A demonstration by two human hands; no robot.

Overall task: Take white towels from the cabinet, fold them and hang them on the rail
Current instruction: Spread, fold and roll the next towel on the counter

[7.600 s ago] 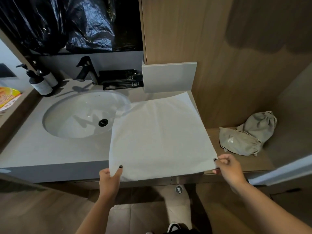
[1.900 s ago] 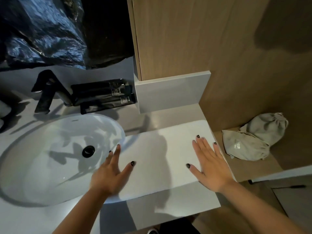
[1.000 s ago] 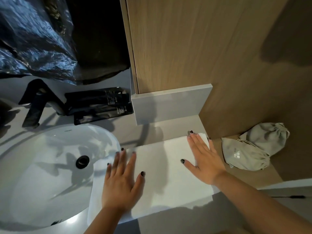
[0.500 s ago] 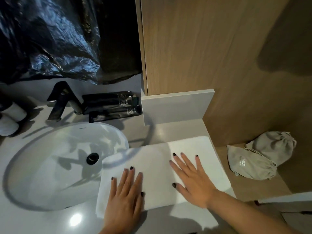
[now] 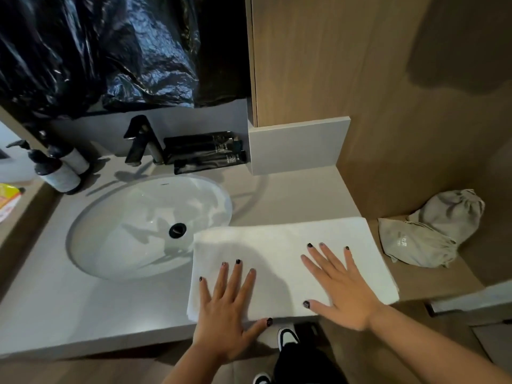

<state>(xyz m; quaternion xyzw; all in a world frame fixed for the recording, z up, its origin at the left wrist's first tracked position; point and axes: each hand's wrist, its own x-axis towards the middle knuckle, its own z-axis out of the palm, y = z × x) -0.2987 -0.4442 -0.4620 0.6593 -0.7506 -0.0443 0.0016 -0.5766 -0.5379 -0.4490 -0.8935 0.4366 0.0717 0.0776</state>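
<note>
Hands, the left hand (image 5: 224,309) and right hand (image 5: 346,292), press flat with fingers spread on a folded white towel (image 5: 279,250) lying lengthwise left to right along the counter's (image 5: 97,309) near edge, right of the sink (image 5: 110,231).

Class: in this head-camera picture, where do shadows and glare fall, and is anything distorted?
Head view: hand shadows darken the white towel and sink; glare streaks the black plastic sheet; wide-angle bending curves the countertop edge; a large shadow sits on the wood panel.
</note>
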